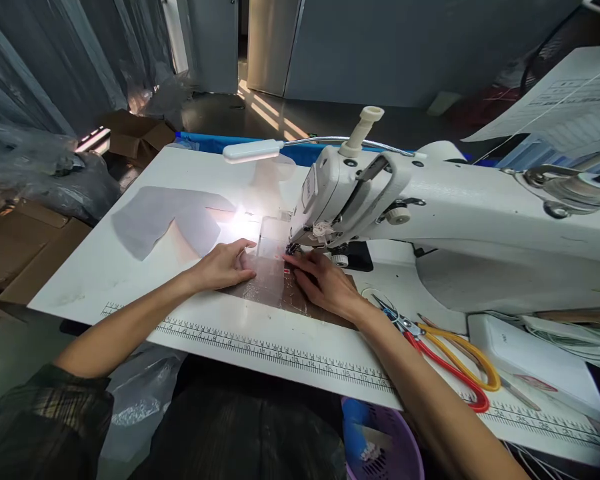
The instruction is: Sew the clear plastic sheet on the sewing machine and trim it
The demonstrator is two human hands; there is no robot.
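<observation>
A white sewing machine (325, 180) stands on the table, its needle area above a thin, whitish translucent piece of material (265, 283). My left hand (224, 267) rests at the left edge of this piece, thumb and fingers spread apart. On the other side, my right hand (327, 283) lies close by the needle, its index finger stretched out and its fingertips at the piece's right edge. Beneath both hands is a brown plate (305, 303). Small red marks show near the right fingertips. A bright lamp (253, 152) lights the spot from behind.
Grey cut fabric (173, 217) lies at the left of the white table (90, 270). Scissors with red and yellow handles (447, 363) and a white box (535, 363) sit at the right. A printed ruler (260, 350) follows the front edge; below is a purple basket (400, 440).
</observation>
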